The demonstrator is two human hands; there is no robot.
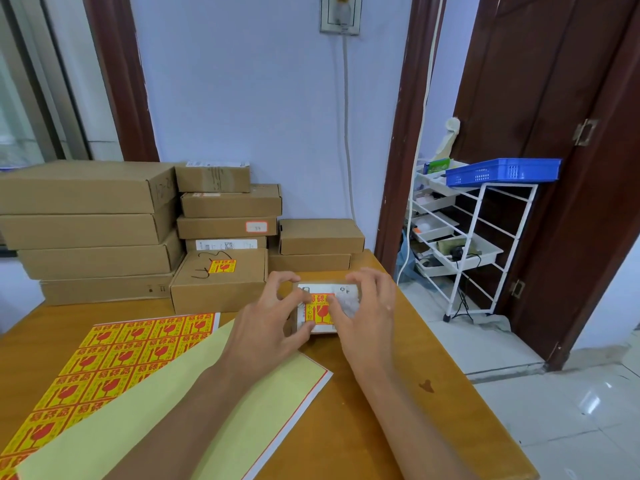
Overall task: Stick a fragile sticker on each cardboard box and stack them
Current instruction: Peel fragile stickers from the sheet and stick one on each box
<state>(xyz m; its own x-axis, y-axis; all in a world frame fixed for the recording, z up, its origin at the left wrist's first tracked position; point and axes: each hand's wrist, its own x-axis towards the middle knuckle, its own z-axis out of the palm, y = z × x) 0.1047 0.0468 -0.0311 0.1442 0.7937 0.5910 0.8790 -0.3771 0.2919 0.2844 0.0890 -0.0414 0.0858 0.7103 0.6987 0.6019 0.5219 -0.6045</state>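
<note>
Single head cam, wide-angle, looks forward and down across the wooden table (398, 393) toward the back wall (259, 98). Both forearms enter from the bottom edge; hands sit close, near frame centre. Doorway with white rack (474, 244) falls at the right edge.

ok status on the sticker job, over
Both hands pressing fragile sticker onto small box. Sticker sheet at left. Nothing in the way.

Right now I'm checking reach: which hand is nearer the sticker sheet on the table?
Left. The left hand hovers just beyond the sticker sheet's far right corner, pressing the small box. The right hand is on the box's far side, farther away.
</note>
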